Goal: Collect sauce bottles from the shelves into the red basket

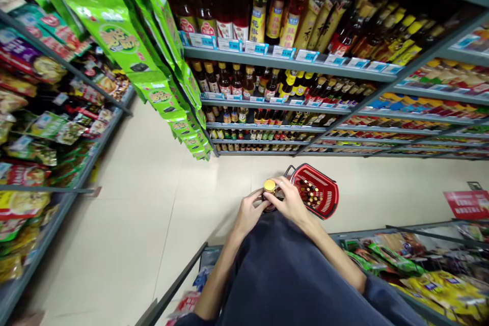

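Both my hands meet in front of my body around a small glass bottle with a yellow cap (269, 187). My left hand (248, 211) wraps the bottle's lower side, and my right hand (288, 201) holds it from the other side, fingers near the cap. Its label is hidden by my fingers. Just beyond my right hand is a red plastic shopping basket (331, 194) with several dark bottles with yellow caps (310, 193) lying inside. Whether the basket hangs from my arm or rests on the floor, I cannot tell.
Ahead, shop shelves (290, 61) hold rows of bottled sauces and oils with blue price tags. Green snack bags (130, 46) hang at the aisle corner. Shelves of packets stand at left and lower right (431, 285). A red sign (468, 204) stands at right, above the cream tile floor (130, 234).
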### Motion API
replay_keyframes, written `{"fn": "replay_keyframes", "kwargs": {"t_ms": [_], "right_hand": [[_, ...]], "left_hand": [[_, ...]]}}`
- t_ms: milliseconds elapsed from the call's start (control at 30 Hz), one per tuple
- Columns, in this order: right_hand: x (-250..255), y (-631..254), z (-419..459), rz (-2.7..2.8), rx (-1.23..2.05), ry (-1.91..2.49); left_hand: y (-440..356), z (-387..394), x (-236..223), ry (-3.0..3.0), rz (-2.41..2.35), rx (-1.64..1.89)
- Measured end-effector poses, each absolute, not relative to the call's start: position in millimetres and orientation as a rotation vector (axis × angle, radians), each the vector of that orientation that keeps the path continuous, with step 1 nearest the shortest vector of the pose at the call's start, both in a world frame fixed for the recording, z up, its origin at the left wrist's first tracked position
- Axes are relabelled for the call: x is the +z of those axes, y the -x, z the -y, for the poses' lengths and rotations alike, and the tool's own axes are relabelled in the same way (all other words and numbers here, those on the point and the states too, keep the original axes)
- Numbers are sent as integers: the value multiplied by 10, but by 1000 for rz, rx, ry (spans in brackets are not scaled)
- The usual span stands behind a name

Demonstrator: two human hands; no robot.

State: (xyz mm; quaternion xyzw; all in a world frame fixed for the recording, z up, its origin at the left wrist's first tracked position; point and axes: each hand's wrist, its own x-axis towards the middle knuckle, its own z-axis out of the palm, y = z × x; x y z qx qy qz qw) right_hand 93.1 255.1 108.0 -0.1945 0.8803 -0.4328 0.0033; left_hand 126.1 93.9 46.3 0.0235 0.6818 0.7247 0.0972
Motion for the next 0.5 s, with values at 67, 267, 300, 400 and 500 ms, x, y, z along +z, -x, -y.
{"fn": "replay_keyframes", "kwargs": {"t_ms": [67, 267, 300, 400, 500], "right_hand": [[1090, -943, -2534, -2775, -1344, 598], [1102, -932, -2506, -2829, -1329, 599], [1104, -926, -2503, -2838, -1321, 596], [1132, -909, -2500, -2873, -1299, 571], [1196, -880, -2504, -2910, -1276, 536]], "left_hand": [[-1243, -919, 461, -95, -2027, 2131], [-1181, -920, 469, -112, -2001, 2156], [-1171, -925, 474, -112, -1992, 2165], [-1139, -955, 508, -100, -1998, 2176], [-1099, -1009, 568, -98, -2005, 2186]]}}
